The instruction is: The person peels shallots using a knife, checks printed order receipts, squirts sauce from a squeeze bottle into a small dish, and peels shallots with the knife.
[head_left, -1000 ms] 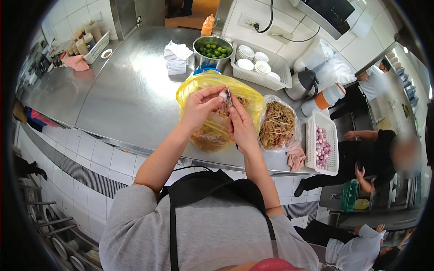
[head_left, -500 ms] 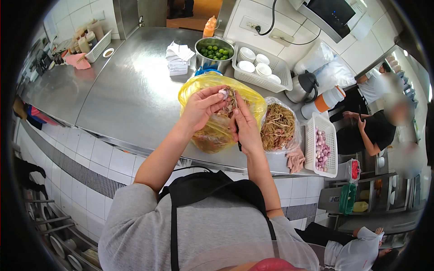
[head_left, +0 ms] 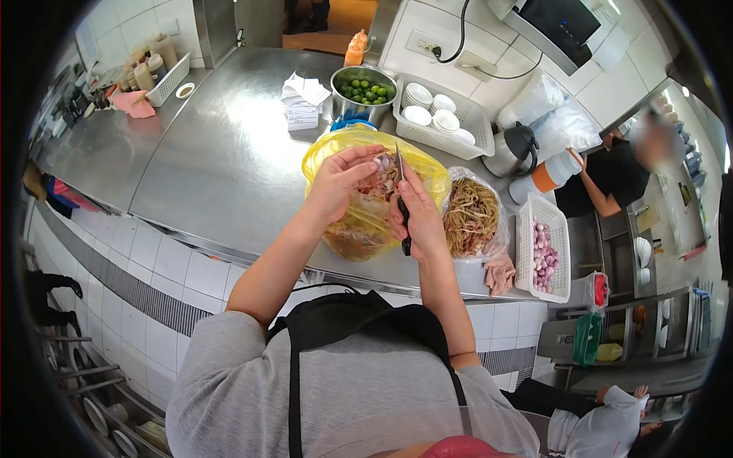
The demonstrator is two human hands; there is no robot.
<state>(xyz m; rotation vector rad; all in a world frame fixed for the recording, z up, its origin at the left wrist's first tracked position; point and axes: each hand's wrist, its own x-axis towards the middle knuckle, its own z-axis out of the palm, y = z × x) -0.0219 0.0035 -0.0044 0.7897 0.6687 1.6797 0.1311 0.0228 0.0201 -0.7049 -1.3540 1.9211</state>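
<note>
My left hand [head_left: 336, 185] pinches a small pale purple shallot [head_left: 379, 163] above an opened yellow plastic bag [head_left: 324, 149]. Held in my right hand [head_left: 420, 210] is a small knife [head_left: 404, 216] with a black handle, its blade pointing away from me just right of the shallot. Reddish-brown skins and scraps [head_left: 374, 185] fill the bag below both hands. Right of it sits a clear bag of dry, stringy tan stalks [head_left: 472, 210]. A white perforated basket [head_left: 562, 263] beyond that holds pink-purple shallots [head_left: 544, 258].
At the back stand a metal pot [head_left: 357, 114] of green limes, an orange squeeze bottle [head_left: 356, 48], papers [head_left: 303, 103] and a basket [head_left: 482, 122] of white cups. A steel jug [head_left: 510, 149], an orange-and-white container [head_left: 546, 174] and a pink cloth [head_left: 500, 273] lie rightward. A person [head_left: 611, 179] stands at right.
The knife has come away from the shallot, showing more of its blade and handle. At right, a person in black has moved closer, with a hand at the orange-and-white container.
</note>
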